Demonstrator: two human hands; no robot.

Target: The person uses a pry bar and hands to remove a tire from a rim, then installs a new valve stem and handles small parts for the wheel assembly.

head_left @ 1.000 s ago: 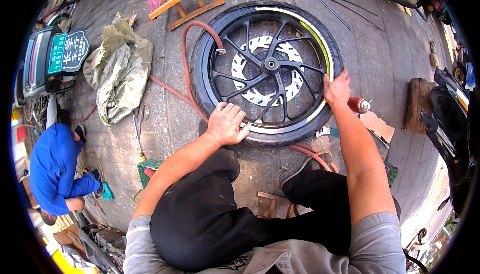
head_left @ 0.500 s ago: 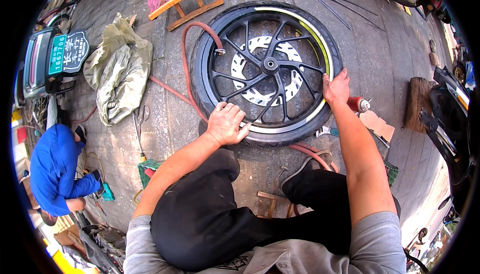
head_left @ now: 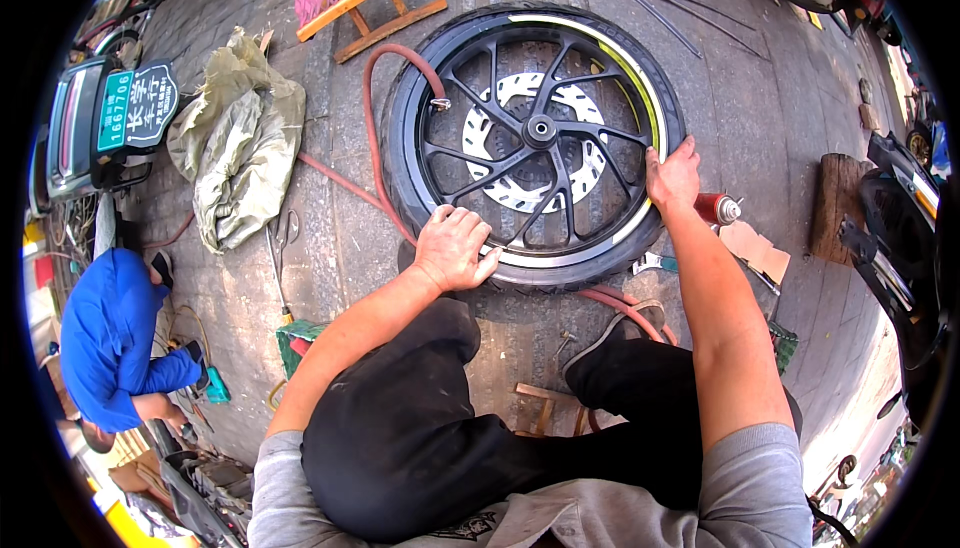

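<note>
A black alloy motorcycle wheel [head_left: 540,131] with tyre, silver brake disc and yellow-white rim stripe lies flat before me. My left hand [head_left: 455,248] grips its near left edge, fingers curled on the tyre and rim. My right hand [head_left: 674,174] holds the right edge, thumb on the striped rim. A red hose [head_left: 372,133] loops over the tyre's left side to a metal fitting [head_left: 441,104] inside the rim. A red spray can [head_left: 716,209] lies beside my right hand, with an adjustable wrench [head_left: 655,264] partly under the tyre's edge.
A co-worker in blue [head_left: 115,328] crouches at left. Around the wheel lie a crumpled sack [head_left: 230,148], wooden stool [head_left: 340,8], long tongs [head_left: 665,10], cardboard [head_left: 750,253], a screwdriver [head_left: 275,268] and wooden log [head_left: 835,208]. Vehicle parts [head_left: 890,258] line the right; a plated scooter [head_left: 85,128] stands left.
The co-worker's hand at lower left has shifted slightly outward to the right. My hands and the wheel show no visible movement.
</note>
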